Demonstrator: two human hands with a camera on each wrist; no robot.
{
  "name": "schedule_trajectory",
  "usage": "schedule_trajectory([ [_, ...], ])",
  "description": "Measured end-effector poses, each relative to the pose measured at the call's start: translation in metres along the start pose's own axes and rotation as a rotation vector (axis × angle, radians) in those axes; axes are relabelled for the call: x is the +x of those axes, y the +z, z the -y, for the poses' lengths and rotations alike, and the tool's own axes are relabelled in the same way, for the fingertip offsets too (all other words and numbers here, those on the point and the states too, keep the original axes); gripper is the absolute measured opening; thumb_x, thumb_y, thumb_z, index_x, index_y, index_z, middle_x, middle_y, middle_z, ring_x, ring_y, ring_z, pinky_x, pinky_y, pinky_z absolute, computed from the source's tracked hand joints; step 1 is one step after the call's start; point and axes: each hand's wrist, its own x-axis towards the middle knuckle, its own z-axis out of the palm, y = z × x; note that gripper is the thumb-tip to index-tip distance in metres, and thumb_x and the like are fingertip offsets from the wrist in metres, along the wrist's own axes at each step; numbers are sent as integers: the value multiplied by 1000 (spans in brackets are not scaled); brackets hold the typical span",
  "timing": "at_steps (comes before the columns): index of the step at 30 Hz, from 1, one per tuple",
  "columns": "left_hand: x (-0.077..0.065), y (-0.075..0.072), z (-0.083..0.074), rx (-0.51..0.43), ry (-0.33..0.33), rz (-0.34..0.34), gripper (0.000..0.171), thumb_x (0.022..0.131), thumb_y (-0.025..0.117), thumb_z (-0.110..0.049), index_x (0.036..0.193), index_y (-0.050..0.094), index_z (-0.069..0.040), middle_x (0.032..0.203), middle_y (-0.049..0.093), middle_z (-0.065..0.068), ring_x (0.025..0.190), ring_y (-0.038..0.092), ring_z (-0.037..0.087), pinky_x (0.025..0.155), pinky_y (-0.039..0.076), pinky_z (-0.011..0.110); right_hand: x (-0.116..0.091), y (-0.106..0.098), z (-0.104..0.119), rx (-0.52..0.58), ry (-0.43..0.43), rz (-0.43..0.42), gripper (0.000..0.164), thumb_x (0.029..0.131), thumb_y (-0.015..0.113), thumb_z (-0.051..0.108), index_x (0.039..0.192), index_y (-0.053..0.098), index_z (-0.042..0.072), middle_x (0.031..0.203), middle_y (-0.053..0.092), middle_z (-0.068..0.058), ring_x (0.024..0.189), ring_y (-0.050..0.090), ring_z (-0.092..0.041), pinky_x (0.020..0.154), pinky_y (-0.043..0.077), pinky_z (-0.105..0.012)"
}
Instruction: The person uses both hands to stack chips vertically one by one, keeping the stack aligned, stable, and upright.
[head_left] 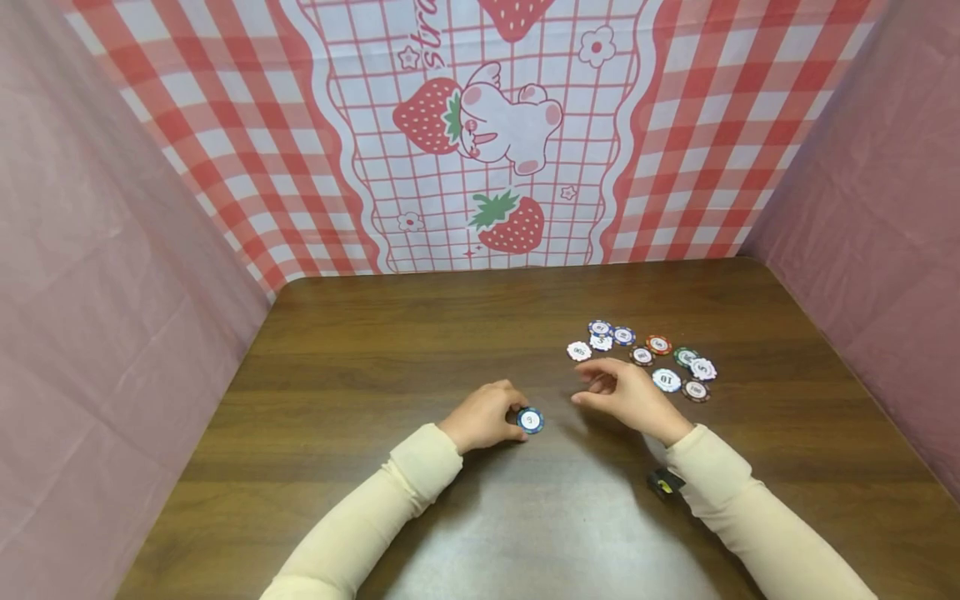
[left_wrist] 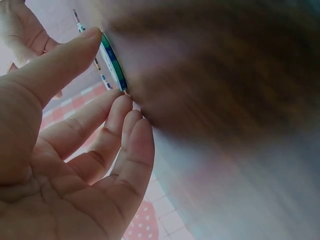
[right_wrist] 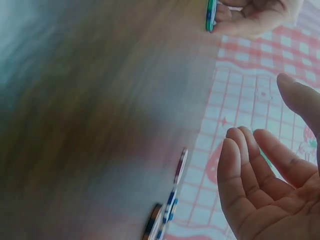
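My left hand (head_left: 486, 417) pinches a blue-and-green-edged poker chip (head_left: 530, 420) by its rim, thumb on the near side and fingertips on the far side. The chip lies flat at the table's middle; the left wrist view shows its striped edge (left_wrist: 114, 62) between thumb and fingers. Whether a second chip lies beneath it, I cannot tell. To the right, my right hand (head_left: 621, 396) hovers with fingers bent loosely and thumb apart, holding nothing. Just beyond it lie a white 500 chip (head_left: 579, 351) and a brown chip (head_left: 642, 356). The right wrist view shows an empty palm (right_wrist: 280, 200).
Several loose chips spread at the right back: blue (head_left: 623, 335), red (head_left: 659, 344), green (head_left: 686, 357), pale blue (head_left: 666, 381) and brown (head_left: 696, 391), some overlapping. The wooden table (head_left: 360, 333) meets a strawberry-print cloth (head_left: 480, 242) behind and pink curtains (head_left: 862, 208) at the sides.
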Motion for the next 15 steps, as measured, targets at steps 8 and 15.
schedule_trajectory([
  [8,3,0,-3,24,-3,-4,35,74,83,-24,105,73,-11,94,65,1,85,57,13,79,46,26,-7,-12,-12,-15,43,-68,46,82,79,18,120,64,-3,96,73,-14,80,66,-11,72,53,-23],
  [15,3,0,-4,35,-4,-7,33,76,83,-24,104,74,-12,94,65,0,83,56,11,77,46,25,-12,-19,-19,-33,58,-108,46,81,79,19,120,64,-3,97,73,-16,78,64,-3,70,52,-21],
])
